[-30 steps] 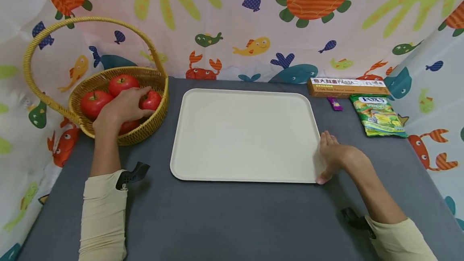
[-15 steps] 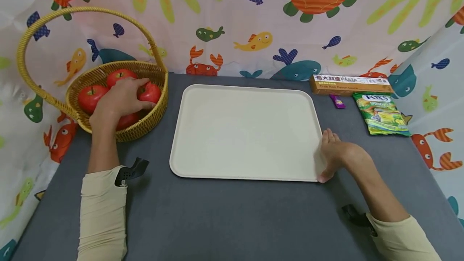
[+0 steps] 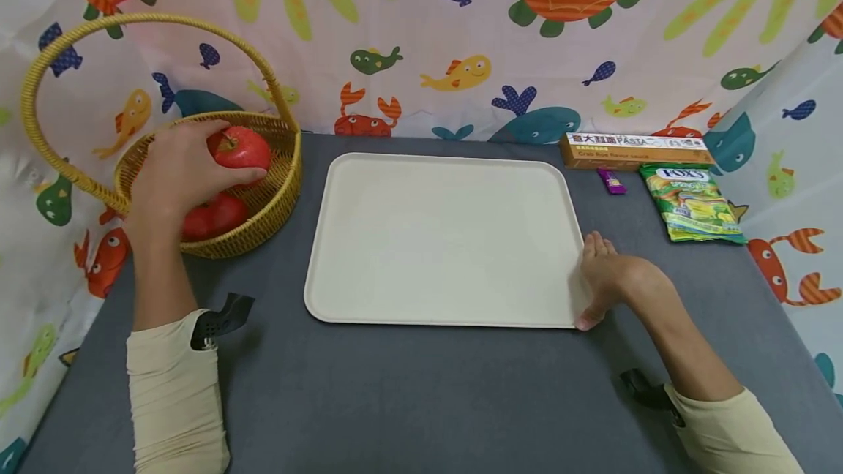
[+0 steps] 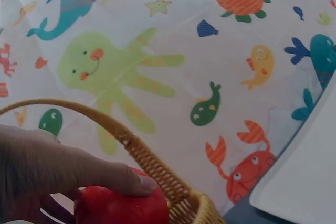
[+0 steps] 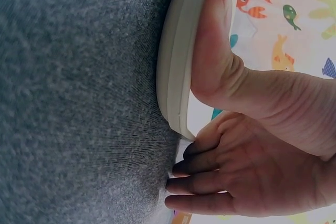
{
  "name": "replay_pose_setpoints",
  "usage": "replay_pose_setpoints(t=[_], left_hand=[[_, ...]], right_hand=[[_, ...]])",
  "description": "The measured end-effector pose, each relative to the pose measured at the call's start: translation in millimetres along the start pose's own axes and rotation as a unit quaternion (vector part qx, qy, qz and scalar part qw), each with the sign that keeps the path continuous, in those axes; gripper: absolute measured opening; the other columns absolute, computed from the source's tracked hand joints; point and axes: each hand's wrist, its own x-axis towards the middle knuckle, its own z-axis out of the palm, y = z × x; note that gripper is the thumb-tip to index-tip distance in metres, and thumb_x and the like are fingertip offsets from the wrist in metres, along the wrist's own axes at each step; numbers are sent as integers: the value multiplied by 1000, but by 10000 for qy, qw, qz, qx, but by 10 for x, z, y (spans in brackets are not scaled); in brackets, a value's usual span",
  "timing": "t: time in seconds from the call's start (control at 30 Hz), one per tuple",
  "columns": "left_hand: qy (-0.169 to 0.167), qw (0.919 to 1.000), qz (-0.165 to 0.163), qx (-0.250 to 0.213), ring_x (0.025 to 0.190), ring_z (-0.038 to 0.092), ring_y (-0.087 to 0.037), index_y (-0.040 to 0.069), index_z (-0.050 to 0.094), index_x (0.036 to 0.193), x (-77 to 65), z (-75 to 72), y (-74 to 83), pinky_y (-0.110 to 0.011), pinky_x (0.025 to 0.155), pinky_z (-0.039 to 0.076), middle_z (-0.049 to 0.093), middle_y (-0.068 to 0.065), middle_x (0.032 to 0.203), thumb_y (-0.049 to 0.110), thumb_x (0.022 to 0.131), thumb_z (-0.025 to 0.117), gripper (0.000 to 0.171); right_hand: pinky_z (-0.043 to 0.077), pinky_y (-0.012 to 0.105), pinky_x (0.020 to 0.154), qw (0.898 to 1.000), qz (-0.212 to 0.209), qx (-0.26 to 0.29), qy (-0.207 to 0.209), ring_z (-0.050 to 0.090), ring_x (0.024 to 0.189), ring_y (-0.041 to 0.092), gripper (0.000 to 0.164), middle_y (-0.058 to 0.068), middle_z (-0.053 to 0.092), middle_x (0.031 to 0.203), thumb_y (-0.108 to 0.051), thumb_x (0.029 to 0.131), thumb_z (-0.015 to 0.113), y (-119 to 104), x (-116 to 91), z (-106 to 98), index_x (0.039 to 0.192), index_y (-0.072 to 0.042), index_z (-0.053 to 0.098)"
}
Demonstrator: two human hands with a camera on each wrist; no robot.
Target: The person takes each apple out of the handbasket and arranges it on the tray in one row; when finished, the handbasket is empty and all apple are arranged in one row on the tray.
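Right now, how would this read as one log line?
left hand: holds round red apple at yellow woven basket | right hand: touches off-white rectangular tray

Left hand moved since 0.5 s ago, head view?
Yes. The left hand has shifted toward the picture's left, farther from the white tray.

The apples [image 3: 242, 148] are red, basket [image 3: 282, 202] yellow, tray [image 3: 441, 240] cream, table [image 3: 395, 401] grey.

head: even, diffuse light | soft shadows on tabletop [image 3: 421, 401] | left wrist: dimmer, softer
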Motion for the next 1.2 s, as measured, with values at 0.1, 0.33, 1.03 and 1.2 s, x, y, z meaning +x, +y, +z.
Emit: replay_pose_setpoints(t=[0.1,0.33,1.03,1.2], left_hand=[[215,9997,-42,67,111,38,-44,12,36,141,-68,-79,6,-66,80,39,43,-26,130,62,71,64,91],[404,9982,395,-211,106,42,-40,18,42,138,-193,-192,107,-63,75,43,50,-23,123,59,68,69,86],[163,9731,2118,-892,105,49,-25,14,50,132,-245,75,818,-51,80,47,57,-9,121,46,67,77,78],[128,9660,2380,-998,103,52,-23,12,52,128,-210,174,939,-47,79,50,57,-7,119,45,66,78,75]], right_hand=[[10,60,104,10000,7,1,-39,3,128,56,151,44,-2,138,-69,40,75,-5,0,-6,134,22,0],[9,60,104,9999,76,28,-87,2,128,56,150,43,-2,139,-67,41,76,-1,2,-27,135,21,-1],[10,60,104,10000,-16,27,-51,2,128,55,150,43,-3,139,-68,41,75,33,-4,5,135,21,-1],[10,60,105,9999,-118,15,9,2,128,56,150,44,-2,139,-67,42,76,23,-11,-5,134,22,-1]])
